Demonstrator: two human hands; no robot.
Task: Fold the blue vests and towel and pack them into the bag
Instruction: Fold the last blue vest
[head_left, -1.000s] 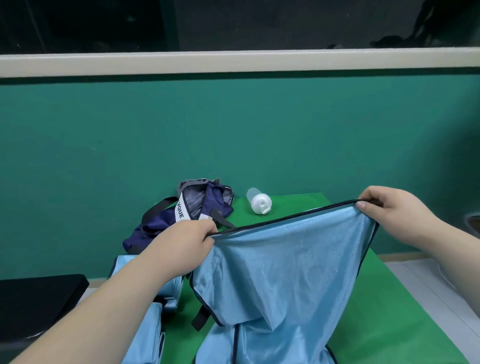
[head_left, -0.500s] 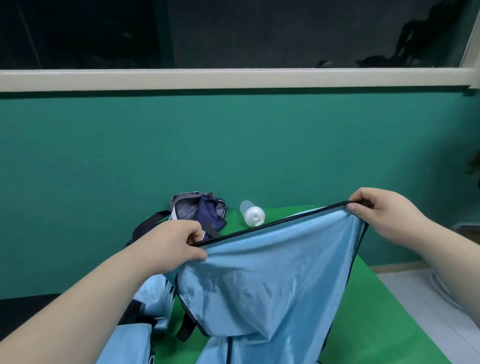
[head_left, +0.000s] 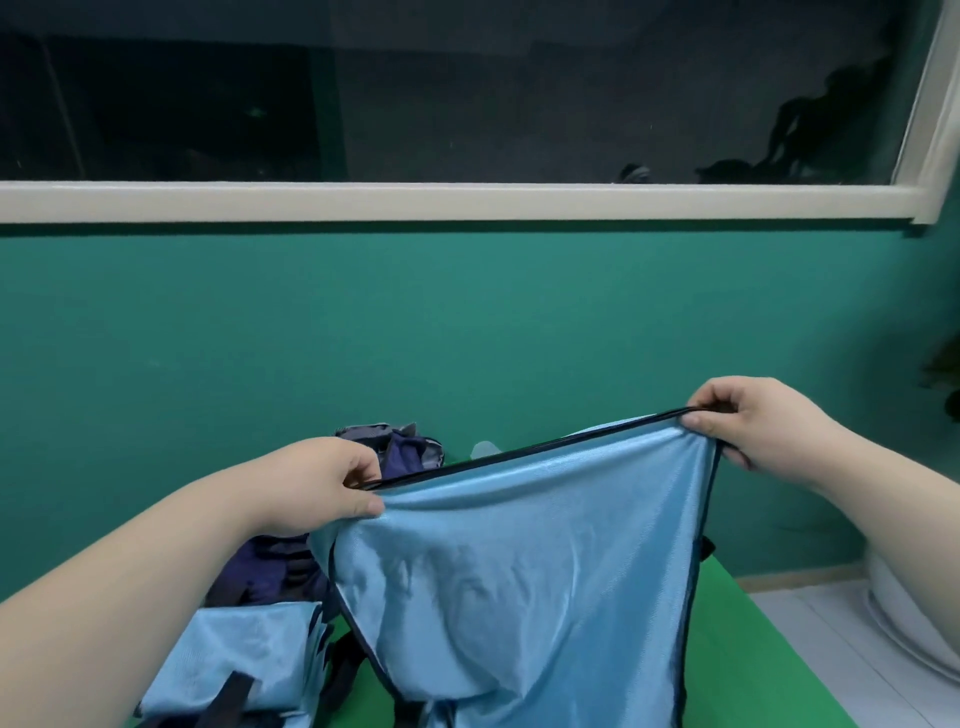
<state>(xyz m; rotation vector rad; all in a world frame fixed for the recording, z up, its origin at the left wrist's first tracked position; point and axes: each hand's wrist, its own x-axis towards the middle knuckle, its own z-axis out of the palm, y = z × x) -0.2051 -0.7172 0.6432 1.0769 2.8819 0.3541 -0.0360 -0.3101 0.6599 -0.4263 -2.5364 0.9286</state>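
Note:
A light blue vest (head_left: 519, 571) with dark trim hangs stretched in the air above the green table (head_left: 737, 649). My left hand (head_left: 322, 483) pinches its top edge at the left corner, and my right hand (head_left: 753, 426) pinches the right corner, slightly higher. A second light blue vest (head_left: 234, 660) lies folded on the table at the lower left. The navy bag (head_left: 410, 452) with a grey lining sits behind my left hand, mostly hidden by it.
A clear bottle (head_left: 483, 448) peeks out just behind the vest's top edge. A green wall with a window ledge rises behind the table. White floor tiles (head_left: 831, 649) lie to the right of the table.
Both hands have lifted the vest higher and stretched its top edge tauter. The view has tilted up, so the bag and bottle are now mostly hidden.

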